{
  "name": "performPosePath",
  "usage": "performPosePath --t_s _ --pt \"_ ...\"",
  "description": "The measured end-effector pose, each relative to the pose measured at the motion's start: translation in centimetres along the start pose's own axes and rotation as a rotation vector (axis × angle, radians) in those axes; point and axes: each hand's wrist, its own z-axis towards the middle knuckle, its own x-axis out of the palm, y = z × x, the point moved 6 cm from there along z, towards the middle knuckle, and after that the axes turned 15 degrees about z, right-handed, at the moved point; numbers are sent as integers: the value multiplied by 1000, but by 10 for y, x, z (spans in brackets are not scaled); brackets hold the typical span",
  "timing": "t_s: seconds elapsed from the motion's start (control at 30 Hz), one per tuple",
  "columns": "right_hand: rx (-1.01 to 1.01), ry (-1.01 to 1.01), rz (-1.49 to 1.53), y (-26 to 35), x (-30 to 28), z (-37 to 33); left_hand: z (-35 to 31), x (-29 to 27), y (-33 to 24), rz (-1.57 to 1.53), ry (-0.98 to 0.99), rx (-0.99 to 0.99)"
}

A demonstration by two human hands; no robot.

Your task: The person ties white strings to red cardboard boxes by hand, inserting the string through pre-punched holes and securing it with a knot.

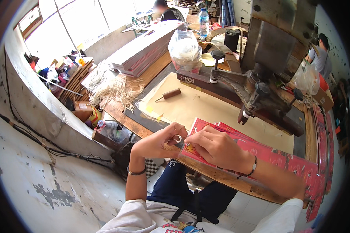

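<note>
My left hand [162,140] pinches a short white cord [178,138], whose end curls out between thumb and fingers. Right beside it, the fingers of my right hand [214,145] are pressed together at the same cord, over the corner of a stack of red printed card pieces [256,151]. A bit of white shows at the upper corner of the stack. What lies under my right palm is hidden. Beyond my hands, an awl with a brown wooden handle [172,94] rests on a tan sheet [206,105].
A heavy metal press [260,85] stands over the table at the right. Bundles of white cord [114,91] hang over the left edge near stacked long boards [144,50]. Behind are a plastic bag [184,50] and a water bottle [203,24]. Two people are farther off.
</note>
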Motion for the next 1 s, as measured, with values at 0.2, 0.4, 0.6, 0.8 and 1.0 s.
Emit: performPosePath --t_s 0.2,0.4,0.6,0.8,1.0 --pt "2 -21 6 4 -1 1 3 0 4 -7 -107 -71" --pt "-24 -132 -2 3 -8 2 -4 -22 11 121 -321 -3" --pt "-5 -182 -10 0 -14 3 -7 -55 38 54 -752 -4" --pt "25 -145 -47 -5 -11 5 17 -52 3 -115 -815 140" --pt "451 -377 449 -36 -27 0 90 -38 -74 484 -159 295"
